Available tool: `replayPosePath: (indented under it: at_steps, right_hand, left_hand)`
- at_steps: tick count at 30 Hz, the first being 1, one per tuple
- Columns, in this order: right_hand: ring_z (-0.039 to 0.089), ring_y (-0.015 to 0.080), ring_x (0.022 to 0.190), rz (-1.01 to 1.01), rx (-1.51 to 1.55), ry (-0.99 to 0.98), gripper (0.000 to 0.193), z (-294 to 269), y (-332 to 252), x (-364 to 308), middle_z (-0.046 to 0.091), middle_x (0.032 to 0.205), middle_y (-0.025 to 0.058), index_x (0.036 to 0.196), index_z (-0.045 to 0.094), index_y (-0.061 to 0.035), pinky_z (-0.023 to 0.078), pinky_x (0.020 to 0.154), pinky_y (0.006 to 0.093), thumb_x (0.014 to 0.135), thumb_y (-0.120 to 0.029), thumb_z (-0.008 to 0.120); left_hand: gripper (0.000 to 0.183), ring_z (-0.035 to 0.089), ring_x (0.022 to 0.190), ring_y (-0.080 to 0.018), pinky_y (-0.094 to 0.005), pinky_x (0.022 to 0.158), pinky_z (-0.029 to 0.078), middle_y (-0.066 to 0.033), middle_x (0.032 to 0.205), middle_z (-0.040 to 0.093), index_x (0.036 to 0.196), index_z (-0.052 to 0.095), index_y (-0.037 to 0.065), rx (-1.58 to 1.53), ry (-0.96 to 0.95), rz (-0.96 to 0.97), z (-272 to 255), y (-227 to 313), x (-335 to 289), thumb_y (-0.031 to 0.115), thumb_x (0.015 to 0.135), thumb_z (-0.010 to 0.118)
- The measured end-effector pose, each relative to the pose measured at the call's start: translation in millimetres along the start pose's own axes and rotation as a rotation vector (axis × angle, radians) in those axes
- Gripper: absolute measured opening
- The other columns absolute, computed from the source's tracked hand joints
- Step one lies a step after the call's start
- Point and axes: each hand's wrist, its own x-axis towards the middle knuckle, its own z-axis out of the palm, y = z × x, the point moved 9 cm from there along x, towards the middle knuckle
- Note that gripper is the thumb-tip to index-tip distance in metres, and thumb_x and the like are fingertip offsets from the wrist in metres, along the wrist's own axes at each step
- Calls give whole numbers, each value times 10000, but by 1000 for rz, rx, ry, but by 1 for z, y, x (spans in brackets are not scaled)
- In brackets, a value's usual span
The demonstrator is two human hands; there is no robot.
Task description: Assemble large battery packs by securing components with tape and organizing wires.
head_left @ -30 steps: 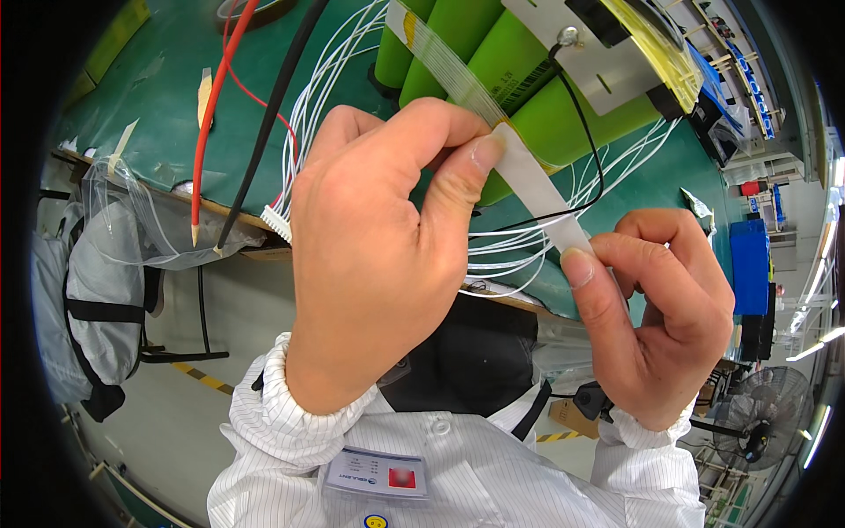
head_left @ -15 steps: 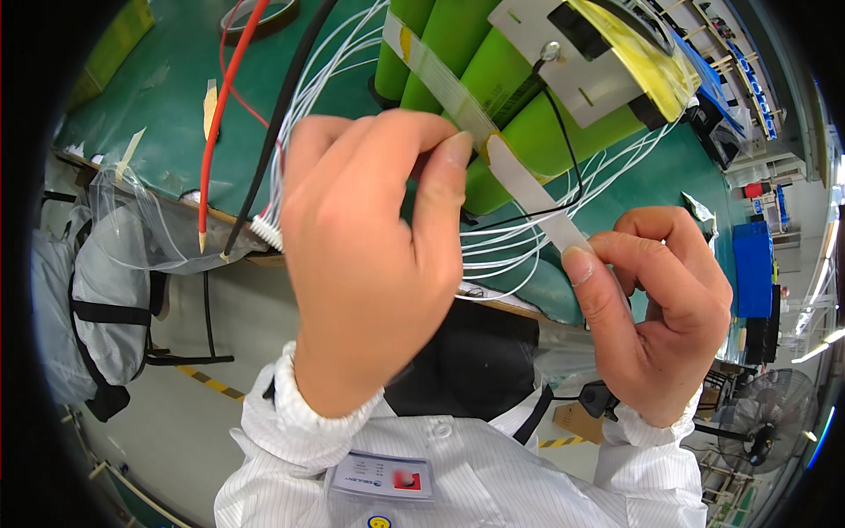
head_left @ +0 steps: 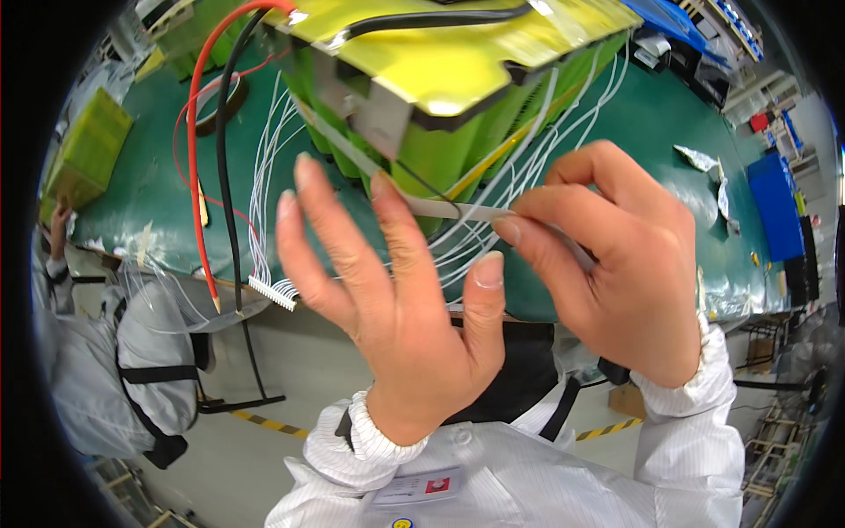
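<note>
A battery pack of green cylindrical cells (head_left: 475, 145) with a yellow top sheet (head_left: 440, 66) stands in front of me, partly blurred. A whitish tape strip (head_left: 453, 209) runs round its near corner. My right hand (head_left: 616, 255) pinches the strip's free end between thumb and index finger. Spread open, my left hand (head_left: 396, 290) rests its index fingertip at the strip by the corner. White wires (head_left: 550, 145) hang along the pack's right side. More wires on the left end in a white connector (head_left: 273, 294). A red cable (head_left: 194, 150) and a black cable (head_left: 225, 167) droop from the top.
A tape roll (head_left: 234, 104) lies on the green table mat (head_left: 678, 114) at the back left. Another green pack (head_left: 92, 150) stands at far left, near another person's hand (head_left: 60, 224). Foil scraps (head_left: 697, 158) and a blue bin (head_left: 779, 207) are at right.
The pack now stands upright with its yellow top showing, where it was tilted before. My left hand has gone from a pinch to spread fingers; my right still holds the strip's end.
</note>
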Motion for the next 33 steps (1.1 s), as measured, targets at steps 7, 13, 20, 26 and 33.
replayPosePath:
  at_steps: [7,13,20,26,33]
  right_hand:
    - [626,278,699,-182,-110,-80,115,11,11,17,637,826,100,842,730,-33,490,598,357,741,-56,781]
    - [614,294,717,-211,-42,-44,104,11,10,22,600,767,111,788,694,-8,504,606,367,721,-51,761]
    - [639,334,737,-157,26,-117,140,14,17,22,603,756,189,722,655,57,539,623,390,614,-9,713]
    - [639,381,776,-127,152,32,241,14,32,2,607,789,204,858,610,87,540,652,415,675,-5,737]
    - [648,375,709,47,184,-358,335,0,81,-8,637,704,167,1002,615,31,519,643,429,728,-69,780]
  left_hand:
    - [519,313,1392,-436,-554,1142,227,-264,1511,413,1217,606,-40,131,229,-40,-10,-13,6,330,889,761]
    - [734,397,1317,-373,-480,1109,286,-216,1344,462,1262,481,-13,-39,278,-66,-10,-30,13,277,741,909]
    - [882,457,1251,-307,-436,1115,318,-185,1334,459,1368,368,-55,-77,292,-104,-13,-27,27,117,702,920]
    - [957,447,1266,-314,-443,1101,319,-189,1393,408,1412,315,-41,-140,303,-59,-12,-29,28,130,692,922]
    - [976,435,1282,-293,-425,1098,348,-155,1418,393,1442,279,-14,-104,249,38,-16,-30,34,100,706,909]
